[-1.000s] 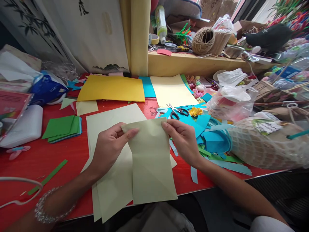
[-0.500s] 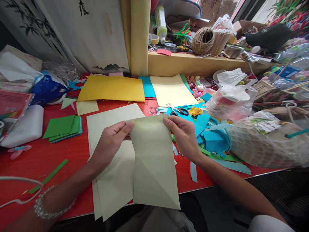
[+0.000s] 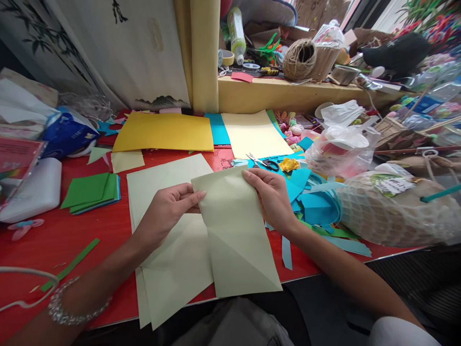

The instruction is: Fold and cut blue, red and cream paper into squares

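Note:
I hold a pale green sheet of paper by its two top corners, just above the red table. A diagonal crease runs across its lower half. My left hand pinches the top left corner, fingers closed on the edge. My right hand pinches the top right corner. Under the sheet lie larger pale green sheets, one hanging over the table's front edge.
Black-handled scissors lie just beyond my right hand, amid blue and green paper scraps. A stack of green squares sits left. Orange and cream sheets lie further back. Plastic bags and clutter fill the right side.
The held sheet has swung so its lower end points further right, and its top edge has moved a little away from me. Both hands keep their pinch on the top corners.

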Demonstrator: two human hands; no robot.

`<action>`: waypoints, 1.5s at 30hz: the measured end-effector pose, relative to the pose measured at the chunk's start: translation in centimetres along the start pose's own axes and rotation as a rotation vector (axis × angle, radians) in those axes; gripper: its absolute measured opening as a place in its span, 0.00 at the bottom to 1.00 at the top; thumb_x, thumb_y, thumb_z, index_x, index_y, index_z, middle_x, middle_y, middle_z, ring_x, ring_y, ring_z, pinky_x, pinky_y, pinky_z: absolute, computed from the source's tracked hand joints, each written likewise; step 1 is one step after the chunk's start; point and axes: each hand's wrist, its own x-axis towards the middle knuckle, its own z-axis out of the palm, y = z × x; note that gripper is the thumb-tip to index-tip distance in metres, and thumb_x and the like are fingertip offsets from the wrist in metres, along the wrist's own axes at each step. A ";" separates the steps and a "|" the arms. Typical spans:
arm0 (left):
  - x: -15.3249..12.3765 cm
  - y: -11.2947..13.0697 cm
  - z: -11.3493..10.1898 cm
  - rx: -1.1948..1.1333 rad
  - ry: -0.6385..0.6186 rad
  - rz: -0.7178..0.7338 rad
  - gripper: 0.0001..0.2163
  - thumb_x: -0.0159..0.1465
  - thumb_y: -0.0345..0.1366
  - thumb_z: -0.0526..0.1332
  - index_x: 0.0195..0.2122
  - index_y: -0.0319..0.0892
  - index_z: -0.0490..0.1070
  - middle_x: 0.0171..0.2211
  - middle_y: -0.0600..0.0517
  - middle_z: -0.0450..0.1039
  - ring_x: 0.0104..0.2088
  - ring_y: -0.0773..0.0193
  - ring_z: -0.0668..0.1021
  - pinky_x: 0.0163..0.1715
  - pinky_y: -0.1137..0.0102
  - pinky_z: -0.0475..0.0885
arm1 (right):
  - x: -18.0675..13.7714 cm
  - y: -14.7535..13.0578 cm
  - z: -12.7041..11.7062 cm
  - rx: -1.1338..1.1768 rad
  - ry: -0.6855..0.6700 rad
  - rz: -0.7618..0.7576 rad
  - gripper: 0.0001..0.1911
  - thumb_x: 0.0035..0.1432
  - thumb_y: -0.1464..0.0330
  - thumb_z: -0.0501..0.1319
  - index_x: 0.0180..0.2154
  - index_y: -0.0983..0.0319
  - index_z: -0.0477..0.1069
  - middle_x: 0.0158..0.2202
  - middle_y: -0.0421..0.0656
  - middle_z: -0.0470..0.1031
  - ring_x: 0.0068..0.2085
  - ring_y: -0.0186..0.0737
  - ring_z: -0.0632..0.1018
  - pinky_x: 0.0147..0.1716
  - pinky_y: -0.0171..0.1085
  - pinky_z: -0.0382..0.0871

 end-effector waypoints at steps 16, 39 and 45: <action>0.8 -0.4 -0.4 -0.090 0.003 -0.107 0.08 0.54 0.40 0.65 0.27 0.40 0.76 0.30 0.48 0.79 0.29 0.62 0.80 0.34 0.67 0.77 | 3.0 -2.4 -1.6 -0.469 -0.019 -0.271 0.14 0.55 0.62 0.60 0.43 0.61 0.71 0.40 0.45 0.75 0.40 0.39 0.75 0.39 0.39 0.69; 2.0 -0.2 -2.5 -0.120 0.202 0.101 0.07 0.51 0.38 0.67 0.27 0.40 0.76 0.27 0.53 0.76 0.28 0.66 0.76 0.33 0.69 0.74 | 9.8 -7.0 9.0 -1.259 -0.269 -0.652 0.12 0.59 0.64 0.57 0.31 0.66 0.73 0.30 0.41 0.73 0.33 0.33 0.70 0.30 0.33 0.53; 1.4 -0.7 -1.6 -0.071 0.086 0.047 0.08 0.53 0.39 0.66 0.31 0.41 0.77 0.31 0.51 0.77 0.32 0.65 0.77 0.34 0.70 0.73 | 12.3 -9.5 6.2 -1.305 -0.072 -0.638 0.15 0.59 0.62 0.56 0.33 0.69 0.73 0.31 0.42 0.74 0.35 0.33 0.71 0.35 0.34 0.58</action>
